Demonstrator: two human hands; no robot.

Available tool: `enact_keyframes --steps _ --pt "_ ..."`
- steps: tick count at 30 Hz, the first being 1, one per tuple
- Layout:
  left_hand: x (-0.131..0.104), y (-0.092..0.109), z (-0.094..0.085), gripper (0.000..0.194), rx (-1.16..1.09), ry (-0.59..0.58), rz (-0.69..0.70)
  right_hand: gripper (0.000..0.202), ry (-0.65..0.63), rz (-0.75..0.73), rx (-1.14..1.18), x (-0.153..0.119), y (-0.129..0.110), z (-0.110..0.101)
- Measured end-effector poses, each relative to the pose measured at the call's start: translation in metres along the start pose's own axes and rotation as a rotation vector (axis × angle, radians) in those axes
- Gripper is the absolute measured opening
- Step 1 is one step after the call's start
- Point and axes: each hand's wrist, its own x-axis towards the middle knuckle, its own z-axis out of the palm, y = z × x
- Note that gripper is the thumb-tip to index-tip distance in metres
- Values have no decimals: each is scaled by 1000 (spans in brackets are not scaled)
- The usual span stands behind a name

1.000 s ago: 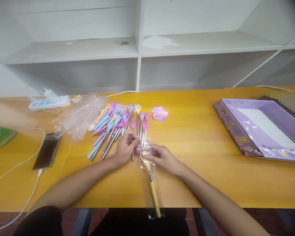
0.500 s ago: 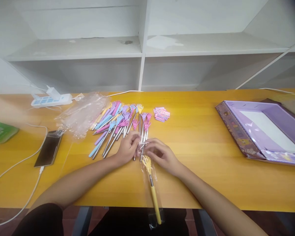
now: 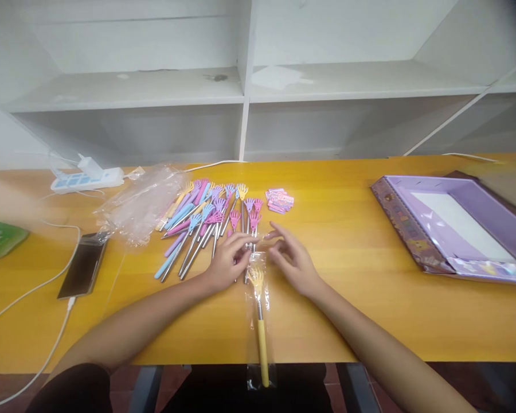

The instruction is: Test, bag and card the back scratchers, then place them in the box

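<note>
Yellow claw-headed scratcher point(image 3: 262, 347) inside a clear sleeve point(image 3: 251, 327), lying lengthwise near the middle of the surface point(image 3: 352, 229); claw end far, handle end jutting past the near edge; left hand point(image 3: 230, 264) just left of the sleeve's far end, fingers loosely bent, forefinger reaching right; cannot tell whether it grips the film; right hand point(image 3: 296, 264) just right of the same end, thumb and forefinger spread apart; fingertips of the two hands near each other

Beyond and to the left of the left hand, a heap of scratchers point(image 3: 206, 212), heads pink, purple, blue and yellow, metal shafts pointing near; small pink printed cards point(image 3: 279, 199) in a loose stack, far, right of the heap; crumpled clear bags point(image 3: 141, 203) left of the heap, touching or overlapping a dark phone point(image 3: 82, 267); white cable point(image 3: 55, 350) at the phone's near end; power strip point(image 3: 88, 179) far left; green pack point(image 3: 2, 236) at the left edge; purple open box point(image 3: 406, 223) well apart on the right; white shelving point(image 3: 155, 92) along the far side
</note>
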Motion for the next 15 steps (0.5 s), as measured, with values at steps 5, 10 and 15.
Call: enact_keyframes --steps 5,10,15 --pt "-2 -1 3 40 -141 3 -25 33 227 36 -389 68 50 -58" --pt "-2 -5 5 45 -222 -7 27 40 278 184 -465 112 98 -83" --pt "-2 -10 4 55 -214 15 1 40 314 191 -407 112 116 -79"
